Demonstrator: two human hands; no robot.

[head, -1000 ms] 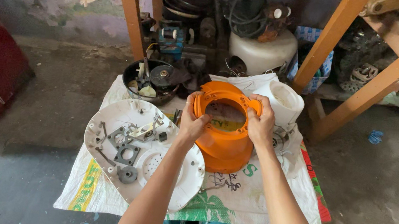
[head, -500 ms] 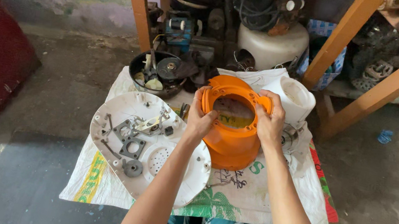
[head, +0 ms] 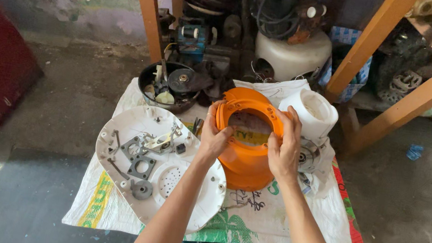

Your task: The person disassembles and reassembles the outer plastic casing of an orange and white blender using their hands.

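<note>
Both hands grip an orange housing over a printed sack on the floor.

Left hand [head: 215, 139] closed on the left rim of the orange housing [head: 244, 161], thumb on the near edge, fingers curled inside the opening. Right hand [head: 284, 150] closed on the right rim, fingers up along the outer edge. Housing: round, hollow, open end tilted toward the camera, lower end touching or just above the sack [head: 269, 222]; cannot tell which. White tub [head: 315, 113] just beside the right hand, behind it. White base plate [head: 162, 171] with grey brackets and screws lies left of the housing, partly under the left forearm. Dark bowl [head: 170, 86] of small parts behind the plate. White tank [head: 293, 55] with a motor on top sits further back, between orange wooden legs [head: 147, 6].
</note>
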